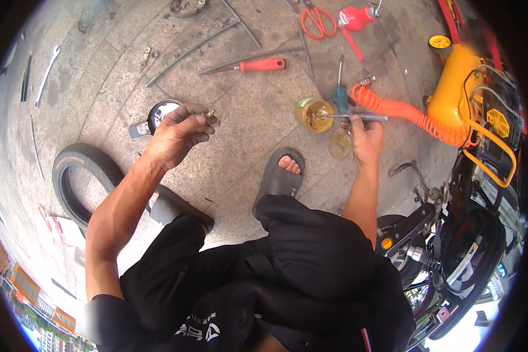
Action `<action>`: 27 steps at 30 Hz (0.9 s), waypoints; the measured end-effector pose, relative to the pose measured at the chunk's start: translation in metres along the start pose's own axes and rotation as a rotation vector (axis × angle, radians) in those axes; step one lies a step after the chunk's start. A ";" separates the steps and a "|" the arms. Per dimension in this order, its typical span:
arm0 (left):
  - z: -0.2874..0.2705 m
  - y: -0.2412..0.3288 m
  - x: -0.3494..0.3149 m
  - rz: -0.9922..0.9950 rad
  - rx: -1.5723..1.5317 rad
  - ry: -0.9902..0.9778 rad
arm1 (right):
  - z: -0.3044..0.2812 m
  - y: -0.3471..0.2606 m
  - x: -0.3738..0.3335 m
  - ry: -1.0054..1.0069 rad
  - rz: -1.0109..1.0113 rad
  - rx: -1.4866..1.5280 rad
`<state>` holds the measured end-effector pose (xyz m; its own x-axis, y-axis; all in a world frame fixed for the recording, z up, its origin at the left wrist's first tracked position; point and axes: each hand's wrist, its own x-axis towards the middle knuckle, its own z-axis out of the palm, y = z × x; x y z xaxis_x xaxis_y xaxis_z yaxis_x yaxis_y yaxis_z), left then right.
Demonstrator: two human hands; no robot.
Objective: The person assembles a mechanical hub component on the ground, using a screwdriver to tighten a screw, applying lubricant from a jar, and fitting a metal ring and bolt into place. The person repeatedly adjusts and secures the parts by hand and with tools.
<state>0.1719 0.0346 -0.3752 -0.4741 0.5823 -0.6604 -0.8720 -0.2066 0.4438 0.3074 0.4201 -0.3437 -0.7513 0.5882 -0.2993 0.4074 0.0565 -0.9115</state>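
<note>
My left hand (182, 134) is closed on a small brassy metal part (210, 115), pinched between thumb and fingers above the ground. Just behind that hand lies a round black part with a pale inside (157, 114); the hand covers some of it. In my right hand (366, 138) is a thin screwdriver (369, 117) with a clear handle, pointing left. Its tip reaches into the mouth of an open jar (303, 105) of amber grease. Near the jar, by my right fingers, lies a round yellowish translucent lid (338, 146).
A small tyre (61, 170) lies at left, a spanner (46, 76) beyond it. Farther off are a red-handled screwdriver (264, 65), black strips, red scissors (318, 23) and a red bottle (358, 19). An orange coiled hose (393, 108) joins a yellow air tank (454, 88); a two-wheeler (452, 252) stands right.
</note>
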 end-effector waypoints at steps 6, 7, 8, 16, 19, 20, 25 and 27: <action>-0.001 -0.003 -0.002 -0.027 0.040 0.020 | 0.001 0.021 0.005 -0.078 -0.026 -0.383; -0.001 -0.003 -0.003 -0.025 0.036 0.009 | 0.002 0.023 0.004 -0.086 -0.070 -0.368; -0.002 -0.004 -0.003 -0.027 0.039 0.013 | 0.004 0.024 0.002 -0.080 -0.085 -0.353; 0.002 -0.003 0.000 -0.035 0.053 0.024 | -0.003 0.008 0.001 -0.109 0.000 -0.049; 0.007 -0.003 0.000 -0.048 0.038 0.040 | -0.001 -0.014 -0.004 -0.167 -0.007 0.204; 0.010 -0.004 -0.001 -0.053 0.013 0.017 | 0.005 -0.022 -0.007 -0.198 -0.039 0.329; 0.028 -0.001 -0.004 -0.074 -0.062 0.018 | 0.055 -0.048 -0.021 -0.483 -0.164 0.618; 0.035 0.001 -0.006 -0.067 -0.100 0.006 | 0.076 -0.051 -0.023 -0.561 -0.204 0.629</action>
<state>0.1783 0.0581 -0.3500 -0.4149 0.5932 -0.6899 -0.9093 -0.2449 0.3363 0.2644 0.3424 -0.3115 -0.9910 0.1213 -0.0568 -0.0019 -0.4366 -0.8996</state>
